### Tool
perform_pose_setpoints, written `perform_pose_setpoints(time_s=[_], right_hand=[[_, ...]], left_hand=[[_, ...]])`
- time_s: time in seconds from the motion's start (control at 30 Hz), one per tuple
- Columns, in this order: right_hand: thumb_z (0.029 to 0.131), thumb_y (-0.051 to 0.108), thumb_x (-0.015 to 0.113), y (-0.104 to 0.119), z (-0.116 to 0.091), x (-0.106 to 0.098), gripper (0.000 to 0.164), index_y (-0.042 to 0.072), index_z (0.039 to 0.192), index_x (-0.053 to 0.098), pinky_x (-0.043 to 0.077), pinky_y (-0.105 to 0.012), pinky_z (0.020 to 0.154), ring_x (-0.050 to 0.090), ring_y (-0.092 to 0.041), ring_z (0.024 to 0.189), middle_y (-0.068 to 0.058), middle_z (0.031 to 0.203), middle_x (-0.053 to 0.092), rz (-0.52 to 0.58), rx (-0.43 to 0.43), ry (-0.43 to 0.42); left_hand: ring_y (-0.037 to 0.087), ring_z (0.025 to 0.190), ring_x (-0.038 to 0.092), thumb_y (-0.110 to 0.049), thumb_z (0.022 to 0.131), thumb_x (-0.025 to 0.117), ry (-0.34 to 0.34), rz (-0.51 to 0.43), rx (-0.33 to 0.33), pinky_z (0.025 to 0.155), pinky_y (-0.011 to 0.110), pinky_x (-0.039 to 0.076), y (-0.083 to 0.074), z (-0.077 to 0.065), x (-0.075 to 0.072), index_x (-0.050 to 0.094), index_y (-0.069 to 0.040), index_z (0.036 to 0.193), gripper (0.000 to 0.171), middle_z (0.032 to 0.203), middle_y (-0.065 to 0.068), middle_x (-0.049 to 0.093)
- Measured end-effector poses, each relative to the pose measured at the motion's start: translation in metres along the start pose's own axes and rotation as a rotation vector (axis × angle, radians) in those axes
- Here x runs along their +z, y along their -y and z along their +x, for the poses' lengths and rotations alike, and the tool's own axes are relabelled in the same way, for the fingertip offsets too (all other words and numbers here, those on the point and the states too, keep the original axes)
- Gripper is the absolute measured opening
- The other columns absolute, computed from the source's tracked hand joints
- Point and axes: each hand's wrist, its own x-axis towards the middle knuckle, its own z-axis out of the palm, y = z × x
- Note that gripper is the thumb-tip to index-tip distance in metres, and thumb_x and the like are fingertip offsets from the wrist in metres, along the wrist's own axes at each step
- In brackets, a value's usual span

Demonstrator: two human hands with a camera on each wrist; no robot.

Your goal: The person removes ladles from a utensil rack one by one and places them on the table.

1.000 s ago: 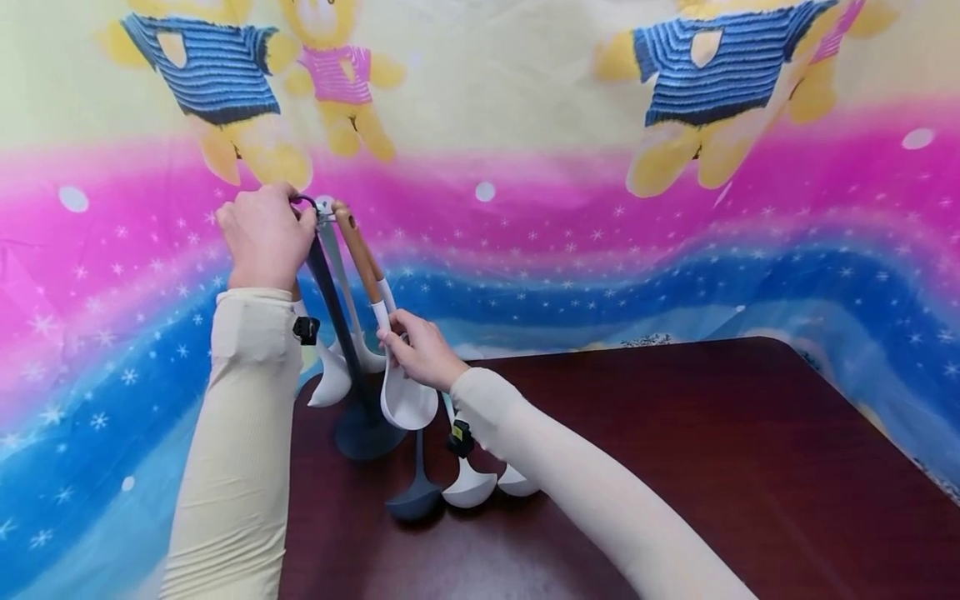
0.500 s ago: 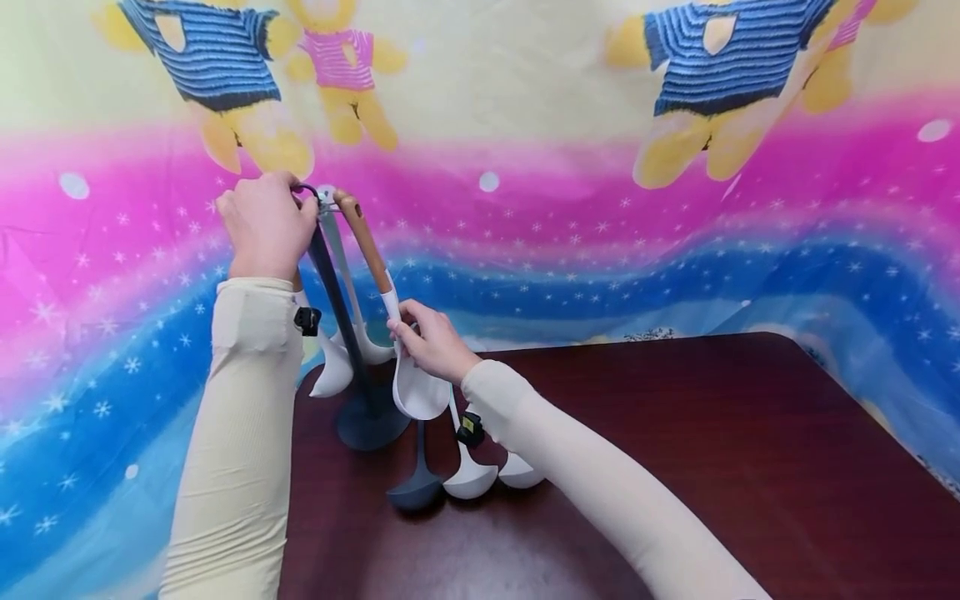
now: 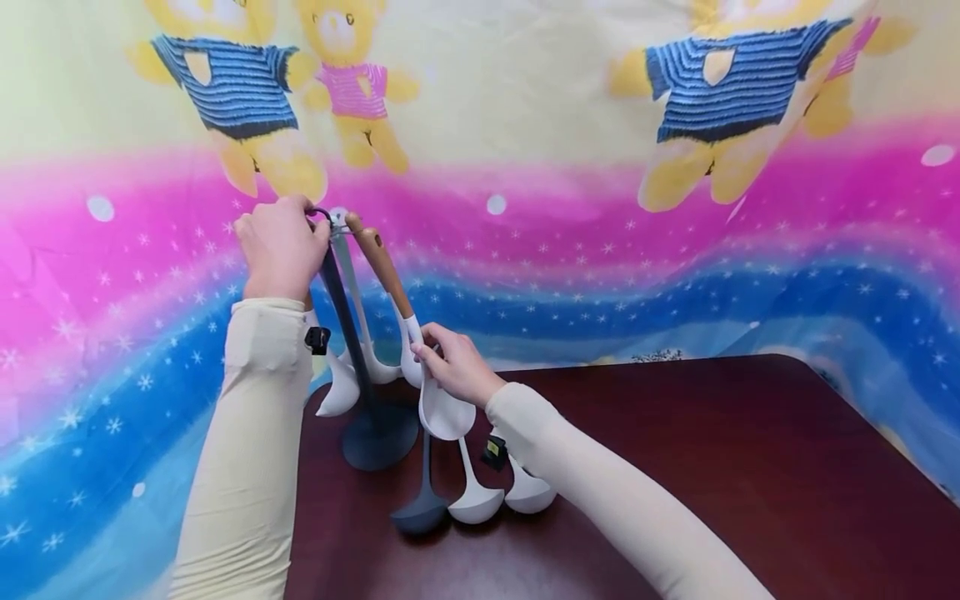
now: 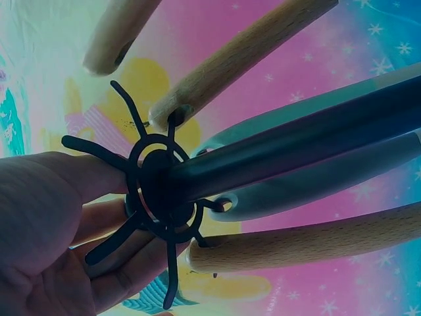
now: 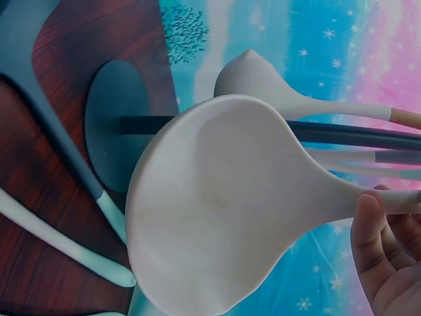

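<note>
My left hand holds the top of a dark utensil stand. In the left wrist view its fingers lie about the hub of the hook ring. My right hand pinches the neck of a white ladle with a wooden handle. The right wrist view shows the ladle's wide bowl tilted toward the camera. The handle's holed end appears apart from the hooks in the left wrist view. Other ladles hang on the stand, including a white ladle on its left side.
On the dark wooden table lie a dark grey ladle and two pale ladles, a middle ladle and a right ladle. The stand's round base is at the table's left. A patterned cloth hangs behind.
My right hand has drawn the white ladle rightward, away from the stand. Another white ladle hanging behind it has come into sight between them. My left hand stays at the stand's top.
</note>
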Motion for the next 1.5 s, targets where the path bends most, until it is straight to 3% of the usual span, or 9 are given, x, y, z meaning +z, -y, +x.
perform_pose_setpoints(time_s=[0.53,0.77,0.93,1.17,1.5], right_hand=[[0.105,0.025,0.053,-0.024,-0.028,-0.014,0.016,0.011,0.111,0.059,0.054,-0.033,0.059,0.061,-0.019,0.064,-0.011,0.086,0.064,-0.041,0.053,0.007],[0.104,0.027,0.055,-0.035,-0.038,-0.029,0.017,0.012,0.107,0.062,0.054,-0.032,0.065,0.061,-0.015,0.074,-0.003,0.088,0.065,-0.128,0.061,-0.017],[0.104,0.027,0.055,-0.045,-0.048,-0.042,0.019,0.011,0.106,0.064,0.054,-0.033,0.064,0.062,-0.015,0.074,-0.005,0.086,0.067,-0.16,0.107,-0.028],[0.103,0.024,0.058,-0.06,-0.062,-0.065,0.013,0.013,0.101,0.065,0.051,-0.033,0.062,0.061,-0.015,0.069,0.003,0.079,0.066,-0.236,0.167,-0.042],[0.103,0.024,0.058,-0.076,-0.083,-0.084,0.015,0.012,0.1,0.066,0.049,-0.034,0.059,0.057,-0.016,0.064,0.002,0.074,0.064,-0.258,0.274,0.039]], left_hand=[[0.044,0.098,0.056,-0.023,0.101,0.052,0.02,-0.033,0.012,0.098,0.061,0.037,0.008,-0.008,0.004,0.066,0.0,0.124,0.035,0.103,0.024,0.07],[0.045,0.096,0.056,-0.023,0.1,0.053,0.008,-0.026,0.017,0.094,0.059,0.038,0.009,-0.009,0.002,0.066,0.001,0.124,0.036,0.101,0.024,0.069],[0.044,0.096,0.055,-0.024,0.101,0.053,0.006,-0.031,0.018,0.095,0.059,0.038,0.007,-0.008,0.001,0.066,0.0,0.123,0.036,0.101,0.024,0.07],[0.044,0.097,0.055,-0.024,0.101,0.053,0.009,-0.032,0.023,0.095,0.059,0.038,0.004,-0.006,0.0,0.066,0.0,0.124,0.036,0.102,0.024,0.069],[0.044,0.099,0.056,-0.024,0.102,0.051,0.023,-0.025,0.025,0.097,0.06,0.037,0.002,-0.004,-0.001,0.063,-0.003,0.129,0.036,0.106,0.024,0.069]])
